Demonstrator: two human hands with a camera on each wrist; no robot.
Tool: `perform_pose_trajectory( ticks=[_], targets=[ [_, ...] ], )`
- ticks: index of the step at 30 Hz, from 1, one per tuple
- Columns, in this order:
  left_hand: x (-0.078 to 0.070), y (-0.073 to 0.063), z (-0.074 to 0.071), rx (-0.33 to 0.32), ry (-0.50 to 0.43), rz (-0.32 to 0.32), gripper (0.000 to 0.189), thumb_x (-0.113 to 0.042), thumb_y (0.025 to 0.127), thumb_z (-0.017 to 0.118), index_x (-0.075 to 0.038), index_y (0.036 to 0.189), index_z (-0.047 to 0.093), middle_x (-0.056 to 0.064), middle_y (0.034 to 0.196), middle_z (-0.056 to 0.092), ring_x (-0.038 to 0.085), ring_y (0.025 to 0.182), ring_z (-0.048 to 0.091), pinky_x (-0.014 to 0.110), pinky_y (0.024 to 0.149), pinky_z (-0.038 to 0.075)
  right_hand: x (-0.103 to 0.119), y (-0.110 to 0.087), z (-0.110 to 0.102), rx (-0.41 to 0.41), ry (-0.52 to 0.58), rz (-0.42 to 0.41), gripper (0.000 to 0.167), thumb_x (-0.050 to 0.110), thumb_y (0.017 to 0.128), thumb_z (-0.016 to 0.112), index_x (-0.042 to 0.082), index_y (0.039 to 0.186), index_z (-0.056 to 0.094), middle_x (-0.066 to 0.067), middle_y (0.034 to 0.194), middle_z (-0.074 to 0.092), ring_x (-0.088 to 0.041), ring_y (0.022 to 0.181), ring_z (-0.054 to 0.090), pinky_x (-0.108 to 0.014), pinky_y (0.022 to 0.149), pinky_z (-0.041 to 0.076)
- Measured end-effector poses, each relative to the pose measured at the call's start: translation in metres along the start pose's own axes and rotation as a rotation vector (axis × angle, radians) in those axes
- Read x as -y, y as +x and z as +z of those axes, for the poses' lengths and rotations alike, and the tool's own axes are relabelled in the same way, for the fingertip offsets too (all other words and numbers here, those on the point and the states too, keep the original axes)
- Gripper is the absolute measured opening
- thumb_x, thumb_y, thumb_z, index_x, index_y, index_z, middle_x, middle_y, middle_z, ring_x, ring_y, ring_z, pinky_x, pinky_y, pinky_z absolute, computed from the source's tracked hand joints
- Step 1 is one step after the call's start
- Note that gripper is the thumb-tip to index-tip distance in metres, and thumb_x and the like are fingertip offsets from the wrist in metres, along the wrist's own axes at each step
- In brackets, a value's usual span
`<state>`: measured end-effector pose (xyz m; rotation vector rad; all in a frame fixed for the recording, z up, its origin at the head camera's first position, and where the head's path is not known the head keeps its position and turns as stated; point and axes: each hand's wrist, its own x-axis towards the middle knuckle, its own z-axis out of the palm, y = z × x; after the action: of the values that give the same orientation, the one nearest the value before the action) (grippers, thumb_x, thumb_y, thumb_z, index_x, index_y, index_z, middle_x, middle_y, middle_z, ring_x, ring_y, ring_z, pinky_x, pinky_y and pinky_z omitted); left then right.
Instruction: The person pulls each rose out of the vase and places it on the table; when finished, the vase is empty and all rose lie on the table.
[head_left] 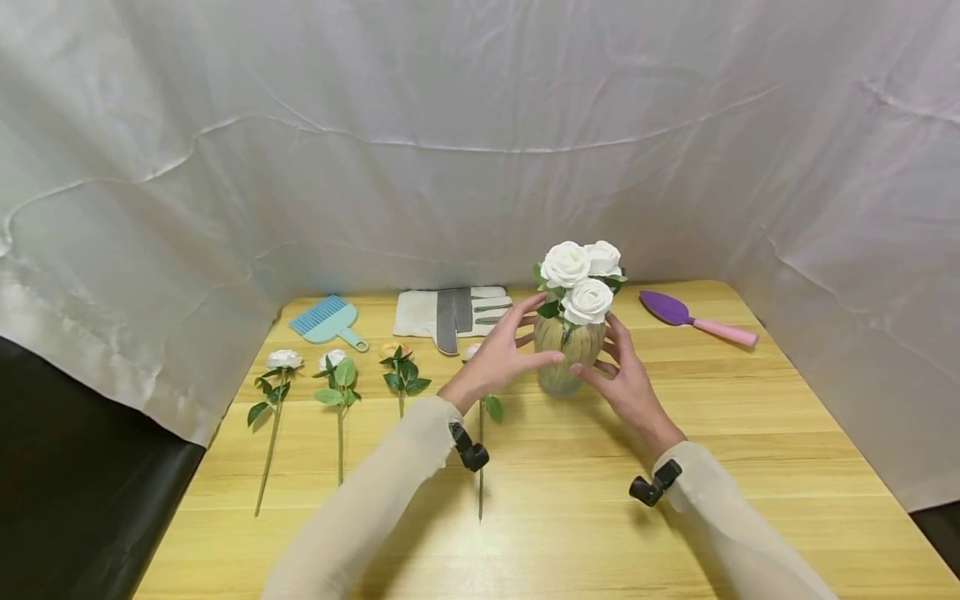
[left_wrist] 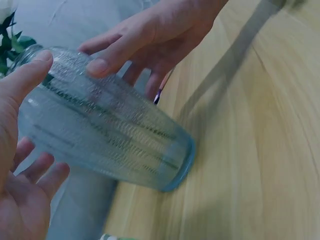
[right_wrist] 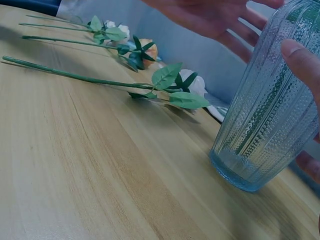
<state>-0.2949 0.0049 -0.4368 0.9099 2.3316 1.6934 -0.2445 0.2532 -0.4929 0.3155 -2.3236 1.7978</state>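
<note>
A ribbed clear glass vase [head_left: 558,379] stands on the wooden table with several green leaves and three white roses [head_left: 587,301] showing above its rim. My left hand [head_left: 504,354] holds it from the left, thumb across the near side close to the rim in the left wrist view. From the right my right hand [head_left: 624,377] holds the same vase, thumb on the near side and fingers round the far side. In the right wrist view the base of the vase [right_wrist: 240,172] meets the tabletop. The stems inside are blurred by the textured glass.
Single-stem roses lie left of the vase: two white roses [head_left: 283,359] [head_left: 332,360], a yellow-orange rose [head_left: 397,352], and another white rose [head_left: 472,351] partly behind my left arm. Behind lie a blue brush [head_left: 330,321] and a work glove [head_left: 420,315]. A purple trowel [head_left: 666,308] lies right.
</note>
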Motion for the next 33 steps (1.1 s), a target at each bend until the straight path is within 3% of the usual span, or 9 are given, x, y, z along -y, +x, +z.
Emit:
perform_pose_trajectory(
  ticks=[7, 15, 19, 26, 30, 33],
  targets=[
    [0.007, 0.003, 0.011, -0.025, -0.023, -0.029, 0.098, -0.034, 0.093, 0.090, -0.039, 0.170, 0.030, 0.001, 0.176, 0.033, 0.035, 0.158, 0.043, 0.048, 0.128, 0.046, 0.001, 0.000, 0.000, 0.005, 0.003, 0.002, 0.102, 0.009, 0.101, 0.079, 0.033, 0.176, 0.014, -0.019, 0.172, 0.035, -0.042, 0.155, 0.042, -0.010, 0.109, 0.051],
    [0.014, 0.003, 0.014, -0.025, -0.048, -0.060, 0.100, -0.036, 0.092, 0.091, -0.044, 0.170, 0.029, 0.003, 0.178, 0.031, 0.031, 0.158, 0.043, 0.047, 0.126, 0.048, 0.002, -0.002, -0.003, 0.010, 0.028, 0.010, 0.101, 0.009, 0.102, 0.077, 0.034, 0.176, 0.012, -0.020, 0.172, 0.033, -0.043, 0.156, 0.040, -0.010, 0.110, 0.050],
    [0.017, 0.003, 0.015, -0.029, -0.054, -0.073, 0.100, -0.038, 0.092, 0.091, -0.049, 0.169, 0.028, 0.003, 0.177, 0.032, 0.029, 0.157, 0.044, 0.044, 0.126, 0.048, 0.004, -0.002, -0.004, -0.016, 0.035, -0.025, 0.096, 0.006, 0.103, 0.075, 0.032, 0.176, 0.018, -0.019, 0.173, 0.032, -0.041, 0.154, 0.041, -0.009, 0.110, 0.050],
    [0.019, 0.001, 0.017, -0.051, -0.058, -0.051, 0.101, -0.041, 0.091, 0.091, -0.046, 0.170, 0.028, 0.003, 0.175, 0.035, 0.031, 0.155, 0.045, 0.046, 0.125, 0.050, 0.017, 0.000, -0.007, -0.178, 0.069, -0.209, 0.073, -0.007, 0.102, 0.069, 0.013, 0.167, 0.042, -0.017, 0.163, 0.050, -0.020, 0.139, 0.058, -0.019, 0.111, 0.056],
    [0.021, -0.001, 0.017, -0.058, -0.061, -0.042, 0.100, -0.043, 0.091, 0.091, -0.048, 0.169, 0.029, 0.002, 0.174, 0.036, 0.032, 0.155, 0.046, 0.048, 0.124, 0.050, 0.031, 0.003, -0.011, -0.268, 0.077, -0.393, 0.054, -0.016, 0.098, 0.068, -0.003, 0.150, 0.059, -0.021, 0.146, 0.064, -0.021, 0.131, 0.065, -0.030, 0.111, 0.059],
    [0.023, -0.002, 0.018, -0.073, -0.066, -0.017, 0.098, -0.042, 0.091, 0.091, -0.047, 0.169, 0.030, 0.000, 0.172, 0.037, 0.031, 0.155, 0.045, 0.049, 0.123, 0.052, 0.043, 0.004, -0.013, -0.277, -0.029, -0.538, 0.041, -0.016, 0.094, 0.071, -0.008, 0.135, 0.069, -0.020, 0.136, 0.070, -0.020, 0.131, 0.066, -0.032, 0.114, 0.057]
  ],
)
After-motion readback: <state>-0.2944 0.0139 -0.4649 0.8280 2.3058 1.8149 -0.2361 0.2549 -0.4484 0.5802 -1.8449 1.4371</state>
